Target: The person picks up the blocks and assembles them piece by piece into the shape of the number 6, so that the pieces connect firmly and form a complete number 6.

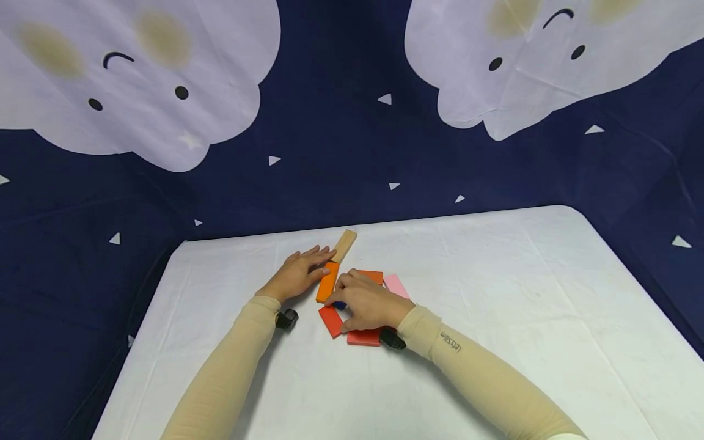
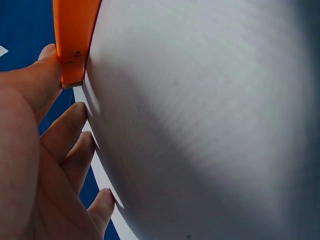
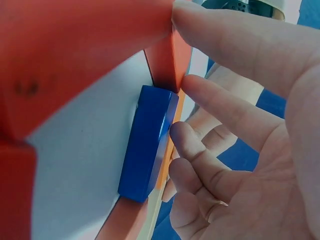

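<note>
In the head view my left hand [image 1: 299,273] lies with its fingers extended, the thumb against an orange block [image 1: 327,287] and the fingertips beside a plain wooden block [image 1: 346,243]. My right hand [image 1: 370,300] pinches a red block [image 1: 330,320] by its ends, thumb at the near end and index finger at the far one. A blue block [image 3: 147,142] touches that red block in the right wrist view; the hand covers most of it from above. The left wrist view shows the orange block [image 2: 75,45] beside the left thumb.
An orange-red block [image 1: 372,276], a pink block [image 1: 396,285] and another red block [image 1: 363,338] form a ring around the right hand, partly covered by it. The white table [image 1: 495,275] ends at a dark blue cloth [image 1: 335,183] with clouds.
</note>
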`<state>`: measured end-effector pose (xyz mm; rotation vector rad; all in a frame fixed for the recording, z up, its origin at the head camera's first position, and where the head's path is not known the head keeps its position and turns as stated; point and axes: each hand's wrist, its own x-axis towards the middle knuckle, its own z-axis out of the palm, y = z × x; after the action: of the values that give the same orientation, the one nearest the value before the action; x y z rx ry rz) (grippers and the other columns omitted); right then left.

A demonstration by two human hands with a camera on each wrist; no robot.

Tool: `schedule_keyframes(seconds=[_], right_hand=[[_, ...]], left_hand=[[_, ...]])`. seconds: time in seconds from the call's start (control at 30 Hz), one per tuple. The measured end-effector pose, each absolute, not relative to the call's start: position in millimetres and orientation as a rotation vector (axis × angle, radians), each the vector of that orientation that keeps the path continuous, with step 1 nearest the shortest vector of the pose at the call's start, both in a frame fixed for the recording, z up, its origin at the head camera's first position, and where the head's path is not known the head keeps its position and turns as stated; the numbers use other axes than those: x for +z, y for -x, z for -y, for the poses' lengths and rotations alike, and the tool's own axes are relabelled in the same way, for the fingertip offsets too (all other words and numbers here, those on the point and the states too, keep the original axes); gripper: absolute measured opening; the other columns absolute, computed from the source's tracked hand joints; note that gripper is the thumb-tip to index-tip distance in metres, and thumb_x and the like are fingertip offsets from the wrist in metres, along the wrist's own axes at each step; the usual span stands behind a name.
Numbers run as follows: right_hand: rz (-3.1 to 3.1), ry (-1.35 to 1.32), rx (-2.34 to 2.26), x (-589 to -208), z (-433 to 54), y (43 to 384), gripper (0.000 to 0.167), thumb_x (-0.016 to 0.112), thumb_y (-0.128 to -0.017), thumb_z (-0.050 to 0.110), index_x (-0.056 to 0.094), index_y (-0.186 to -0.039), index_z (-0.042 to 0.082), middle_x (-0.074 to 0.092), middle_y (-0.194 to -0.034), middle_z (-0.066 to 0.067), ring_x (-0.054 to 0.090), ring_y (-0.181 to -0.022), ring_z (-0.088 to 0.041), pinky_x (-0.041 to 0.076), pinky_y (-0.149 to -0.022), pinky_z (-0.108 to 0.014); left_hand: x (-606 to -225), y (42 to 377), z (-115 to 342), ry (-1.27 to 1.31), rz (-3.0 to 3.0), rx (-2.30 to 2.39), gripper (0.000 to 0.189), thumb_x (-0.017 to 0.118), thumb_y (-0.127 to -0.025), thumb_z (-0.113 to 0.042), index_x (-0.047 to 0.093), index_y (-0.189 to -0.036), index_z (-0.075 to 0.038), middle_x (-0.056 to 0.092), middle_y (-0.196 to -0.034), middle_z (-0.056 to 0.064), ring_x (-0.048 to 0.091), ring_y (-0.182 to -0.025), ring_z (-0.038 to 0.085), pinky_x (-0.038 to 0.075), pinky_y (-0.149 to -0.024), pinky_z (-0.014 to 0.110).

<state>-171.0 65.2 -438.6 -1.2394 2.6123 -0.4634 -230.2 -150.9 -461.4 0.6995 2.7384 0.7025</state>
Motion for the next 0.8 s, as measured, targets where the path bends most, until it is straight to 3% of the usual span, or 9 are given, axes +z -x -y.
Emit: schedule_keyframes(seconds=[0.5, 0.8], right_hand=[[-2.574, 1.169, -0.577, -437.9, -71.5, 172.9, 0.048, 0.082, -0.082, 0.029, 0.07, -0.128, 0.019, 0.059, -0.122, -0.002, 0.046, -0.112, -0.02, 0.043, -0.099, -0.033], [-2.689, 1.023, -0.793, -433.3, -113.5, 180.3, 0.045, 0.08, -0.086, 0.026, 0.069, -0.128, 0.015, 0.06, -0.125, -0.002, 0.046, -0.117, -0.021, 0.044, -0.102, -0.039]], left_hand=[[-461.7, 229.5, 151.0, -0.697, -2.739, 0.697, 0.051, 0.052, -0.106, -0.035, 0.044, -0.154, -0.019, 0.038, -0.159, 0.005, 0.026, -0.151, 0.027, 0.012, -0.121, 0.059], [-462.2, 229.8, 149.5, -0.664, -2.754, 0.626, 0.051, 0.05, -0.106, -0.038, 0.043, -0.154, -0.022, 0.038, -0.159, 0.003, 0.025, -0.151, 0.026, 0.013, -0.122, 0.057]])
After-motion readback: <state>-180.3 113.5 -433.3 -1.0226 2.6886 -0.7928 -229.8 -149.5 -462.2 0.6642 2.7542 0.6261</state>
